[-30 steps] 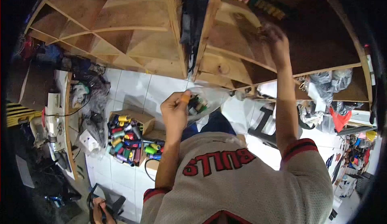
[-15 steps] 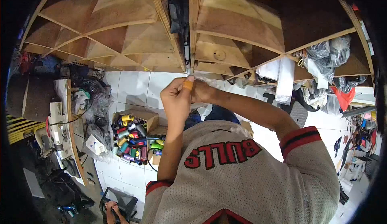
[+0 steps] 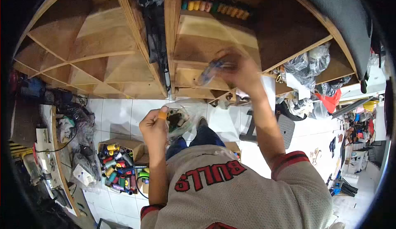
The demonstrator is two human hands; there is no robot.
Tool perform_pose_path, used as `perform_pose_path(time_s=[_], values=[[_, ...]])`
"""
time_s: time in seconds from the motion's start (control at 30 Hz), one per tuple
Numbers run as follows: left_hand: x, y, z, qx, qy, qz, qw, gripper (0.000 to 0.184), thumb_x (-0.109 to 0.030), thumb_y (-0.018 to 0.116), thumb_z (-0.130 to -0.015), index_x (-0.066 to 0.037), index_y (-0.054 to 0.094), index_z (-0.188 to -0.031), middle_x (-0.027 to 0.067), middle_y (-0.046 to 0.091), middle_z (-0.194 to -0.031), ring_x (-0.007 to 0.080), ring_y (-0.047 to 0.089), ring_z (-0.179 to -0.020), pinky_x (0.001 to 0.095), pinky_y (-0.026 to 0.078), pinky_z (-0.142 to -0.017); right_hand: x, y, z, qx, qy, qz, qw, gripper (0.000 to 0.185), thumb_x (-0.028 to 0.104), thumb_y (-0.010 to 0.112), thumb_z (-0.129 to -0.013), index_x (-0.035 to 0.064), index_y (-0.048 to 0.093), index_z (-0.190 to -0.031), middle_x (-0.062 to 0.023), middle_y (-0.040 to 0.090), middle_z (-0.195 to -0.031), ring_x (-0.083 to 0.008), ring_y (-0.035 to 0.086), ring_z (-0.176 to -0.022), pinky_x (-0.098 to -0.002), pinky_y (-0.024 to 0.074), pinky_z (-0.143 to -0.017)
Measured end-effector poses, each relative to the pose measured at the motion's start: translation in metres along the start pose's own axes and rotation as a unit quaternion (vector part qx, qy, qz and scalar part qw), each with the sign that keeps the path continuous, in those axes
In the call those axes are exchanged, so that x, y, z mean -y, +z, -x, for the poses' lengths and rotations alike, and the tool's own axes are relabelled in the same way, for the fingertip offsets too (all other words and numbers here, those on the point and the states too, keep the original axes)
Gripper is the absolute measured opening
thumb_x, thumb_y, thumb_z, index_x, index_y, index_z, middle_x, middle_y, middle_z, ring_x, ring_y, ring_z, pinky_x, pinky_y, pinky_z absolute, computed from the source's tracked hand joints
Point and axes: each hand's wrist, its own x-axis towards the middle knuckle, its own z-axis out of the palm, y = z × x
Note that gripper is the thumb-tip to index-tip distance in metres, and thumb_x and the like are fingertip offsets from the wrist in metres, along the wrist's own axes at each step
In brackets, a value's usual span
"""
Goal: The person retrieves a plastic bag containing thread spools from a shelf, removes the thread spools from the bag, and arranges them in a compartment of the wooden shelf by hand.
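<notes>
My left hand (image 3: 153, 126), with an orange band around one finger, is closed on the edge of a clear plastic bag (image 3: 187, 119). Small dark and pale items show through the bag, too unclear to name. Raised at the right, in front of the wooden shelves, my right hand (image 3: 243, 74) is smeared by motion. Its fingers hold a blurred blue and clear thing (image 3: 211, 71) whose kind I cannot make out.
Wooden shelves (image 3: 119, 55) stand ahead, with a row of thread spools (image 3: 202, 6) in an upper compartment. At the left, a cardboard box (image 3: 134, 143) of colourful spools sits on white tiles. Plastic-wrapped items (image 3: 307, 66) fill shelves at the right.
My hands have come apart. The right moved up and right with the blue thing; the left moved lower and left, and the bag now shows open below it. The view has shifted.
</notes>
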Motion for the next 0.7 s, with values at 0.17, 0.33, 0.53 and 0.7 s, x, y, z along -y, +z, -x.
perform_pose_path(time_s=[0.17,0.33,0.53,0.7], values=[[0.017,0.002,-0.009,0.008,0.051,-0.017,0.998,0.016,-0.015,0.064,-0.084,-0.002,0.064,-0.075,-0.0064,0.04,-0.046,0.0017,0.029,-0.034,0.0212,0.016,-0.034,-0.061,-0.088,-0.064,-0.315,0.0,0.348,0.883,0.039,0.029,0.074,-0.071,-0.0011,0.062,-0.093,-0.0175,0.066,-0.087,-0.0285,0.064,-0.082,-0.0353,0.0493,-0.07],[0.012,0.002,-0.007,-0.012,0.016,0.002,1.0,0.012,-0.01,0.065,-0.082,0.001,0.063,-0.076,-0.0063,0.044,-0.054,0.0013,0.031,-0.045,0.0196,0.02,-0.042,-0.124,-0.094,-0.09,-0.327,-0.007,0.395,0.859,0.046,0.036,0.074,-0.07,-0.0014,0.062,-0.094,-0.0227,0.063,-0.089,-0.0395,0.06,-0.086,-0.041,0.0479,-0.073],[0.012,0.003,-0.009,-0.032,-0.003,-0.01,0.999,0.013,-0.01,0.064,-0.083,0.0,0.063,-0.074,-0.0067,0.042,-0.053,0.0015,0.03,-0.044,0.0202,0.019,-0.04,-0.12,-0.085,-0.095,-0.32,0.088,0.379,0.864,0.047,0.035,0.076,-0.067,-0.0012,0.063,-0.094,-0.0232,0.063,-0.092,-0.0383,0.06,-0.088,-0.0421,0.0467,-0.075],[0.005,0.005,-0.01,-0.039,-0.013,-0.033,0.999,0.015,-0.011,0.064,-0.083,0.0,0.062,-0.073,-0.0076,0.04,-0.052,0.0012,0.029,-0.043,0.0209,0.019,-0.039,-0.117,-0.08,-0.089,-0.335,0.064,0.336,0.878,0.045,0.033,0.076,-0.068,-0.0016,0.063,-0.093,-0.0226,0.063,-0.089,-0.0376,0.06,-0.086,-0.0416,0.047,-0.075]])
